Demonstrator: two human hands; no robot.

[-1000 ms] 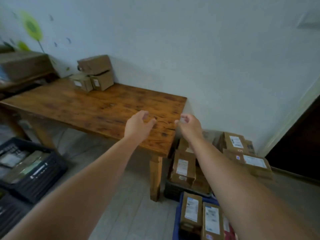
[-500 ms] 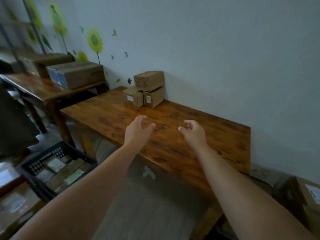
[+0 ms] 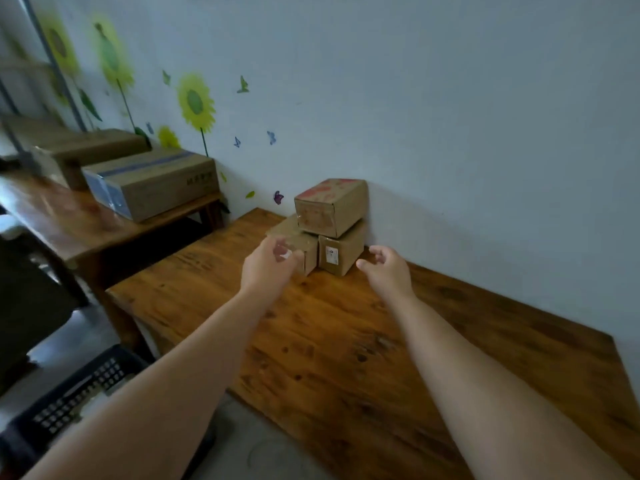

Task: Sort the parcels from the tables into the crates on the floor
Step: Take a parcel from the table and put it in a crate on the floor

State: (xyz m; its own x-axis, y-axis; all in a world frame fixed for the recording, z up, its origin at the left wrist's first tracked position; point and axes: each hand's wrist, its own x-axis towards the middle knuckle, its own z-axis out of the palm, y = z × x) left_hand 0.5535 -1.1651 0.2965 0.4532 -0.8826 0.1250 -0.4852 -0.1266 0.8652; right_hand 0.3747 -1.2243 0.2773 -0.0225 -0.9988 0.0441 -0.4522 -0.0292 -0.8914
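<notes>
Three small cardboard parcels are stacked against the wall on the wooden table (image 3: pixel 346 341). The top parcel (image 3: pixel 332 206) has red print; it rests on a left lower parcel (image 3: pixel 304 242) and a right lower parcel (image 3: pixel 341 251) with a white label. My left hand (image 3: pixel 268 268) hovers open just in front of the left lower parcel, partly covering it. My right hand (image 3: pixel 389 270) is open beside the right lower parcel, a little apart from it. Neither hand holds anything.
A black crate (image 3: pixel 74 396) with items inside stands on the floor at lower left. A second wooden table (image 3: pixel 69 216) at left carries a large taped carton (image 3: pixel 152 183) and another carton (image 3: pixel 86 145) behind it. The wall is close behind the parcels.
The view has swung left and closer to the table. Both hands have reached forward from mid-table to just before the stacked parcels.
</notes>
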